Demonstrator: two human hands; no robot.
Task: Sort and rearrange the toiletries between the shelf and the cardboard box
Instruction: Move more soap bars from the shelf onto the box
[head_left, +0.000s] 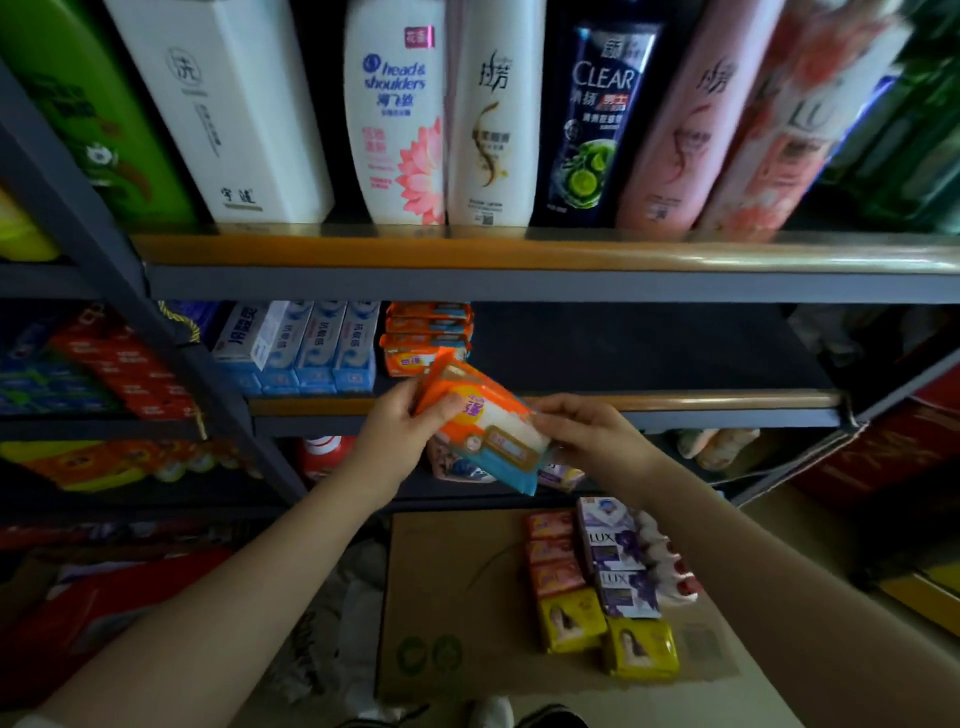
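Both hands, left (402, 415) and right (582, 431), grip 1 soap pack (485, 423). Keep it level and slide it onto the stack (427, 332) on the shelf (675, 402).

Legible labels, upper shelf and box, placed from the CLEAR bottle (597, 119)

Dark bottle: "CLEAR". Second bottle to its left, white with pink flower (397, 119): "head & shoulders". Far below it, on the cardboard box (447, 597), two purple soap packs (608, 540): "LUX". Chinese print on the other bottles, the toothpaste cartons and the orange packs is not legible enough to transcribe.
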